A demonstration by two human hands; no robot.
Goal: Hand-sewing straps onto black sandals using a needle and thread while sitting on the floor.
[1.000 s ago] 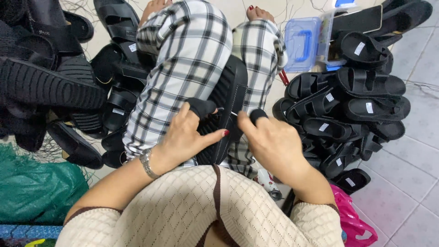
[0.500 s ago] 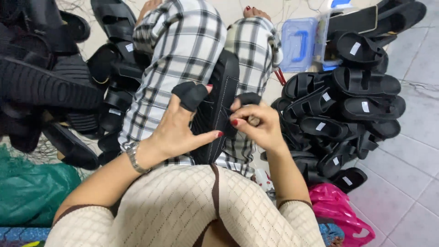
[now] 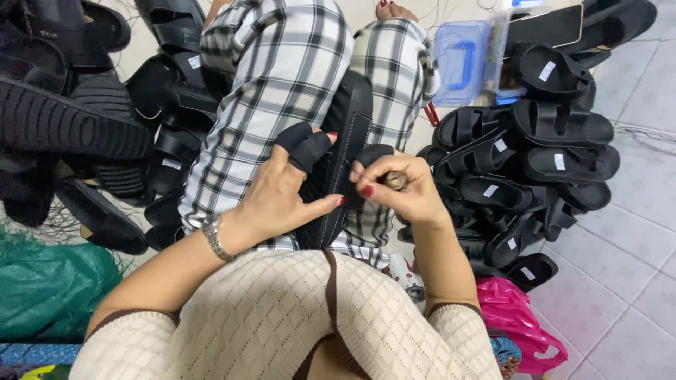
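Note:
A black sandal [image 3: 346,151] lies on edge between my knees on the checked trousers. My left hand [image 3: 278,193] grips it, thumb under a black strap flap [image 3: 303,146], fingers along the sole's side. My right hand [image 3: 398,186] is closed by the sandal's other strap [image 3: 373,151], pinching a small brownish tool handle [image 3: 394,180] between finger and thumb. A metal watch sits on my left wrist.
A pile of finished black sandals [image 3: 535,162] lies to the right. More black sandals and soles [image 3: 77,119] are heaped to the left. A blue plastic box [image 3: 461,53] stands ahead, a green net bag [image 3: 49,281] lower left, a pink bag [image 3: 517,320] lower right.
My right hand has pulled back from the sandal's edge, closed into a fist on the small tool. The left hand has shifted up the sandal, lifting the strap flap.

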